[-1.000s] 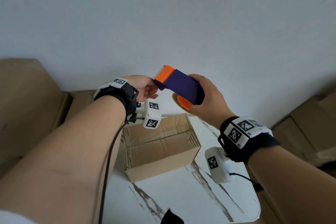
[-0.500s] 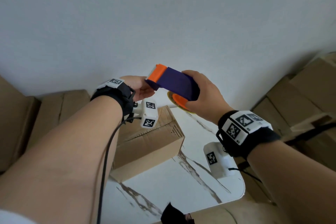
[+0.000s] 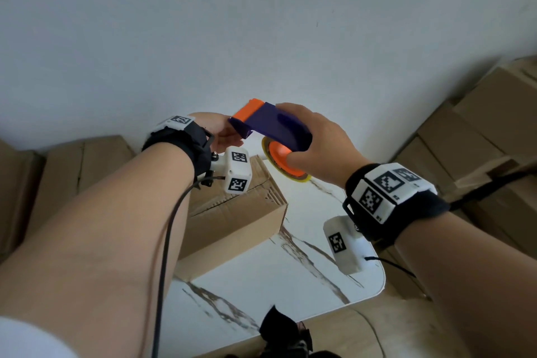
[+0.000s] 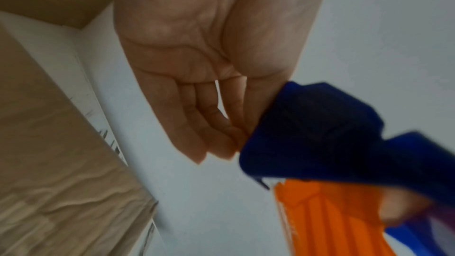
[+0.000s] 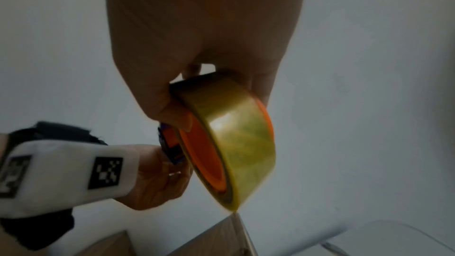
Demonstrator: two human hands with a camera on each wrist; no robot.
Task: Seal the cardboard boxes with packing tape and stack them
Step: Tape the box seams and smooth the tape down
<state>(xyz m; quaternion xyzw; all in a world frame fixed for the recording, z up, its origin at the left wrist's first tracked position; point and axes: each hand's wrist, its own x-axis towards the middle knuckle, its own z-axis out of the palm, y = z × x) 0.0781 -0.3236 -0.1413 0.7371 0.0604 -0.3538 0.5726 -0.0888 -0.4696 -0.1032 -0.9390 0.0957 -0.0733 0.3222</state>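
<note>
My right hand point(image 3: 313, 139) grips a purple and orange tape dispenser point(image 3: 273, 128) in the air above the table. Its yellowish tape roll point(image 5: 236, 139) sits on an orange core under my palm. My left hand point(image 3: 225, 134) meets the dispenser's front end, and its fingertips point(image 4: 221, 143) close on a glinting tape end point(image 5: 174, 172) there. Below both hands a brown cardboard box point(image 3: 232, 218) rests on the white marble table point(image 3: 276, 285), its top flaps folded shut along a seam. No tape shows on the seam.
More cardboard boxes are stacked on the right point(image 3: 479, 139) and on the left point(image 3: 72, 171) against a white wall. The table's rounded front corner point(image 3: 377, 285) is near my right wrist. A small black object point(image 3: 279, 328) lies at the table's near edge.
The view has swung, so the box now lies lower left and more boxes show on the right. Both hands stay together on the dispenser, which has tilted slightly flatter.
</note>
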